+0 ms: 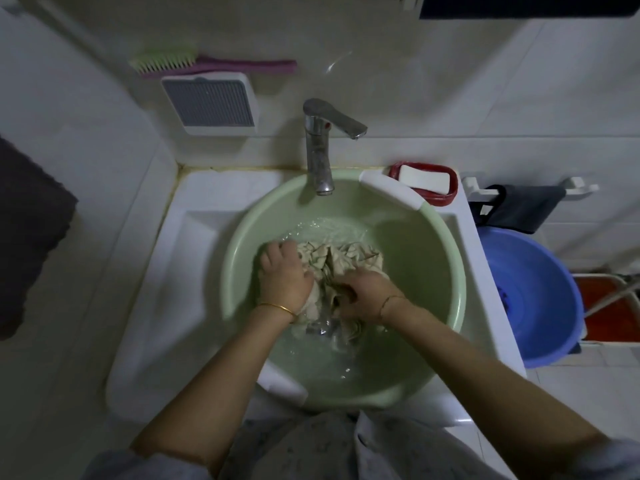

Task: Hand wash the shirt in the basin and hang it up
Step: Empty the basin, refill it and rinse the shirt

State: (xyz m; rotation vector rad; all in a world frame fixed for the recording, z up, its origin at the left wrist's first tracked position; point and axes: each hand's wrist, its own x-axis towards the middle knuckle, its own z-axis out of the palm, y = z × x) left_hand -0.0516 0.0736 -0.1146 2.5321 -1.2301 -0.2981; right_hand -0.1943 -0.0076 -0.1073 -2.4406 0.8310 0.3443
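A pale green plastic basin (433,258) sits in the white sink and holds shallow water. A crumpled beige shirt (346,258) lies bunched in the middle of the basin, partly under water. My left hand (284,275) presses down on the shirt's left side with fingers curled over the cloth. My right hand (363,292) grips a fold of the shirt at its near right. Both hands are close together on the fabric. The lower part of the shirt is hidden beneath my hands and the water.
A chrome faucet (320,147) stands at the basin's far rim, not running. A white soap bar in a red dish (424,180) sits at the sink's back right. A blue basin (540,299) is on the floor to the right. A brush (207,64) lies on a wall holder.
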